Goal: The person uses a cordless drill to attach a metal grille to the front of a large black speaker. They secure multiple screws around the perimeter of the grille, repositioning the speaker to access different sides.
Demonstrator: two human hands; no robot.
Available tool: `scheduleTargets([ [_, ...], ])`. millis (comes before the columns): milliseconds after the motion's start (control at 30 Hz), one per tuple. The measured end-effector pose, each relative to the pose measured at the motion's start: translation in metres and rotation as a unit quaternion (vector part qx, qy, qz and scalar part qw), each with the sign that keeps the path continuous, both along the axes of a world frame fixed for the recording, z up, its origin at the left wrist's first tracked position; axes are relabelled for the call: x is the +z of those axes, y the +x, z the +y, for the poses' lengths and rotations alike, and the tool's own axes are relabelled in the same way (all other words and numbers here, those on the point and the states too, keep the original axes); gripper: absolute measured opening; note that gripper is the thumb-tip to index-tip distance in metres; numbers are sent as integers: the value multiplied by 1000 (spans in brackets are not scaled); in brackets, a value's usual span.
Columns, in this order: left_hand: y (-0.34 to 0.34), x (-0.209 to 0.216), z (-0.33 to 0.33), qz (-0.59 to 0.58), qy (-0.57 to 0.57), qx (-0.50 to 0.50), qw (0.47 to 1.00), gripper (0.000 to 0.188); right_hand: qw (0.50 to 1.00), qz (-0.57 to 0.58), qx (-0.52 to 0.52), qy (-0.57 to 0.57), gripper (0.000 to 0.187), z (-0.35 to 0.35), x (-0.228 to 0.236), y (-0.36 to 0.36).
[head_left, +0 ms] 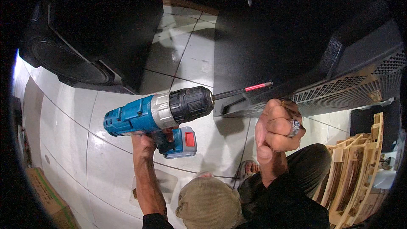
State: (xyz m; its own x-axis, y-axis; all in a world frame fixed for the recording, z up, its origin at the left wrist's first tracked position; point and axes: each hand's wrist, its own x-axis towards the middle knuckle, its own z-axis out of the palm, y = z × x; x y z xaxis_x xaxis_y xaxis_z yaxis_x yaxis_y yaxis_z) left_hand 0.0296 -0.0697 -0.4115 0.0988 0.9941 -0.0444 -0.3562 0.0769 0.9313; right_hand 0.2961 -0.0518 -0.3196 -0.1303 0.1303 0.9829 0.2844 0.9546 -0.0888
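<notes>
The left hand [144,145] is gripping a blue-and-black pistol-shaped drill [159,111], its red-banded metal bit [254,87] pointing near three o'clock; the right hand [277,128], curled, contents hidden, should be staying clear.

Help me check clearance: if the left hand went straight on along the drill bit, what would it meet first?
Probably the black loudspeaker cabinet at right: the cordless drill in the left hand has its long bit pointing that way, so the bit would lead. Depth is unclear; it may pass above.

Pale tiled floor [114,165] (dark joints [174,76]) beneath black speaker cabinets [70,61], cardboard box [48,195] and wooden pallet [363,165].
</notes>
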Motion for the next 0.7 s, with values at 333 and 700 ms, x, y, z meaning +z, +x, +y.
scheduleTargets([
  [333,-6,7,9,22,-1,-45,999,88,1000,-1,9,24,47,4,0,2],
  [700,-16,-1,14,-3,44,-71,997,78,998,-34,-38,-42,44,-9,5,4],
])
